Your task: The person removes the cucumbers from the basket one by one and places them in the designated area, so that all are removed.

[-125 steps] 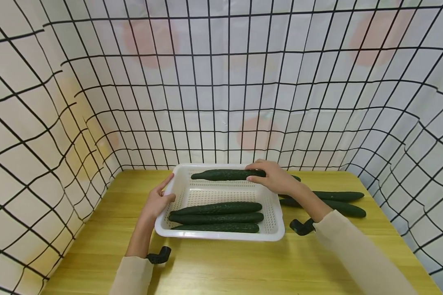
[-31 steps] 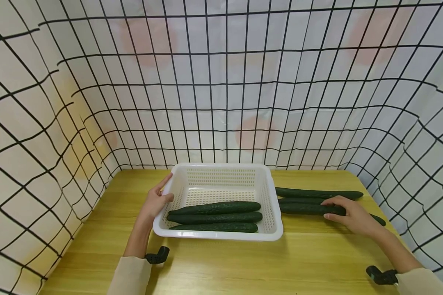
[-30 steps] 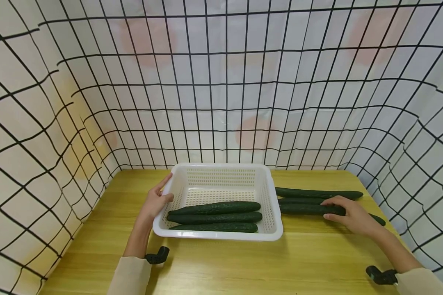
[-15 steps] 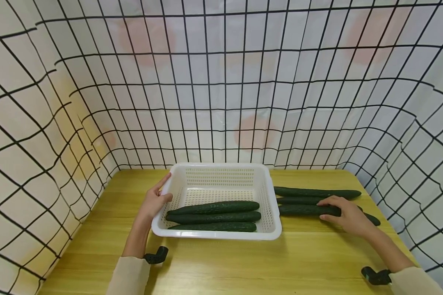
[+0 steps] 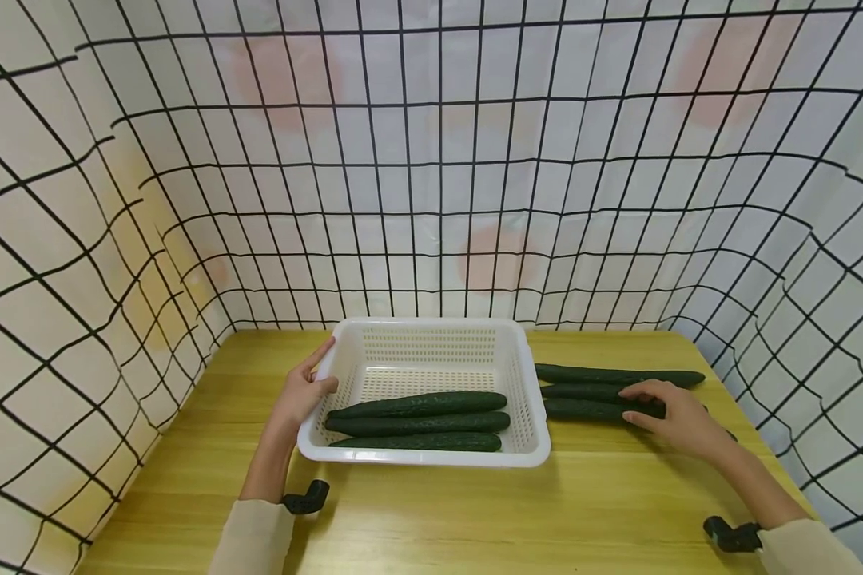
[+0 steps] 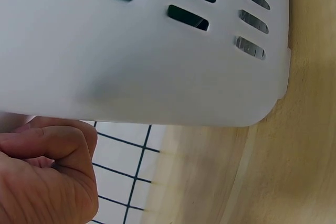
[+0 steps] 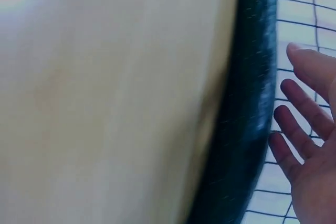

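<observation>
A white plastic basket (image 5: pixel 424 457) stands on the table, pierced with rows of slots. Three dark green cucumbers (image 5: pixel 420 426) lie side by side along its near side. My left hand (image 5: pixel 304 397) grips the basket's left rim, thumb over the edge; in the left wrist view its fingers curl beside the basket wall (image 6: pixel 157 87). To the right, three more cucumbers (image 5: pixel 582 410) lie in a row on the wood. Over the nearest one hovers my right hand (image 5: pixel 679 419), thumb and fingers spread. The right wrist view shows those fingers straight and apart beside a cucumber (image 7: pixel 247 98).
The yellow wooden table (image 5: pixel 439 519) reaches back to a black wire grid (image 5: pixel 439 216) over pale cloth, which encloses the back and both sides. A black wrist device (image 5: pixel 307 497) sits on the left wrist, another wrist device (image 5: pixel 732 534) on the right.
Earlier my right hand held a cucumber over the basket's far side; that one now lies with those on the right. Just now its fingers have loosened from the nearest cucumber. The left hand stays put.
</observation>
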{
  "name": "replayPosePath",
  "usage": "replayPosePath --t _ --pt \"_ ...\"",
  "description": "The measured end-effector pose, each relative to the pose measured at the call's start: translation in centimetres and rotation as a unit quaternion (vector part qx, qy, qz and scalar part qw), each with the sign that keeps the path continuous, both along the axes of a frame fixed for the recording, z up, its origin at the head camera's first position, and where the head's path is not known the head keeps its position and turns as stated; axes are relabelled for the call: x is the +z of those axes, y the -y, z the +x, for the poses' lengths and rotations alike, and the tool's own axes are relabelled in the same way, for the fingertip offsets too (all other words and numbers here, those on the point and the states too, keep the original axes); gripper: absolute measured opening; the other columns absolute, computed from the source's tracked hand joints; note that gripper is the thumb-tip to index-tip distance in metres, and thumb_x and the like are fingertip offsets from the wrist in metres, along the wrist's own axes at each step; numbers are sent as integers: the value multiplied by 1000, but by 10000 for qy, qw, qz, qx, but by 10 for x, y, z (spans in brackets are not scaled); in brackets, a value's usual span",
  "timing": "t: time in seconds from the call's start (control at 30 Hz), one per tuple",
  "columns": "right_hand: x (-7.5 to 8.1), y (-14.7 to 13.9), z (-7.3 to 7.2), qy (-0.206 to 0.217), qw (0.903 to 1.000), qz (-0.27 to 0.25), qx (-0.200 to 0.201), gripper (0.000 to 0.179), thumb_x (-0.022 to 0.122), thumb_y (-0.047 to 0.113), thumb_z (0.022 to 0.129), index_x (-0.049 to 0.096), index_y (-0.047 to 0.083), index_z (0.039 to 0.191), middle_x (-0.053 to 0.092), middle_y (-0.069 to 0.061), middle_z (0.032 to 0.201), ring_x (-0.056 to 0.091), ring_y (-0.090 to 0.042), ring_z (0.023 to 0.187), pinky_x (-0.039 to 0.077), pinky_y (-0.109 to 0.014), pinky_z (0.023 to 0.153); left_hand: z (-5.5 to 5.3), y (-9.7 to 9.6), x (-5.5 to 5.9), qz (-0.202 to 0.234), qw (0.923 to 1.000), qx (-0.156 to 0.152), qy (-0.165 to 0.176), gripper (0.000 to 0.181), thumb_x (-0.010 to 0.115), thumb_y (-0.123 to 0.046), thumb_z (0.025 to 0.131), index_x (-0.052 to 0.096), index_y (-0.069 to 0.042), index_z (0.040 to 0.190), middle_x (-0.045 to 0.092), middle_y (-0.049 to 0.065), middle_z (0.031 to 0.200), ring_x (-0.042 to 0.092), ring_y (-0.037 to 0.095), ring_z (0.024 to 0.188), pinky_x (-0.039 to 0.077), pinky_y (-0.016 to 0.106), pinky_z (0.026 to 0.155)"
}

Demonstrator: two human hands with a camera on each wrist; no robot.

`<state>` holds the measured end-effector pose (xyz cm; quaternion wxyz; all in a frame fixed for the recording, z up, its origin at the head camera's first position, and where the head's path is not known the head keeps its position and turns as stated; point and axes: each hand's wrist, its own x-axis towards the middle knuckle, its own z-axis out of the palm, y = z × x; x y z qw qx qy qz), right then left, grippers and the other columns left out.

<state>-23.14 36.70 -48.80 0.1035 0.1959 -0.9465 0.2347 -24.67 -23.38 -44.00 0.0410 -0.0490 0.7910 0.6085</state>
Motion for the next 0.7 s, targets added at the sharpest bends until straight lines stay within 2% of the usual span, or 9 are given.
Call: replayPosePath --t 0.1,0.17,0.33,0.43,0.57,0.7 --pt "7 6 -2 30 10000 -40 -17 33 73 29 96 71 15 125 70 -4 122 62 -27 106 53 -42 87 3 -2 7 34 10000 -42 58 83 59 -1 88 33 -28 162 58 33 136 56 31 110 54 35 79" --pt "14 11 -5 167 9998 -106 -10 34 70 31 98 70 14 127 70 -6 123 63 -30 109 53 -49 91 1 -1 5 43 9999 -68 85 84 59 -1 88 33 -28 163 53 31 144 54 32 114 53 35 80" --pt "29 30 -16 424 9986 -309 68 37 66 34 100 68 12 129 69 -10 128 63 -35 116 50 -58 96 -11 7 -16 124 9998 -139 69 85 59 -4 89 31 -37 162 41 25 157 49 34 123 52 36 83" --pt "36 44 -24 384 9985 -357 148 35 65 35 101 68 14 129 69 -7 128 63 -30 115 52 -54 95 -16 10 -25 140 9998 -155 33 86 60 -5 88 32 -40 161 39 22 161 48 34 125 53 36 83" --pt "47 65 -33 251 9983 -415 325 34 65 34 101 69 15 129 70 -5 125 63 -26 112 53 -51 93 -16 10 -25 155 9998 -148 15 86 60 -5 88 32 -40 161 41 22 159 49 33 125 53 36 83" --pt "58 86 -37 330 9962 -613 515 34 65 33 101 69 14 129 71 -8 126 63 -29 114 51 -55 96 -14 9 -24 179 9998 -100 -33 84 60 -4 88 34 -39 161 52 25 149 52 31 119 53 35 81"
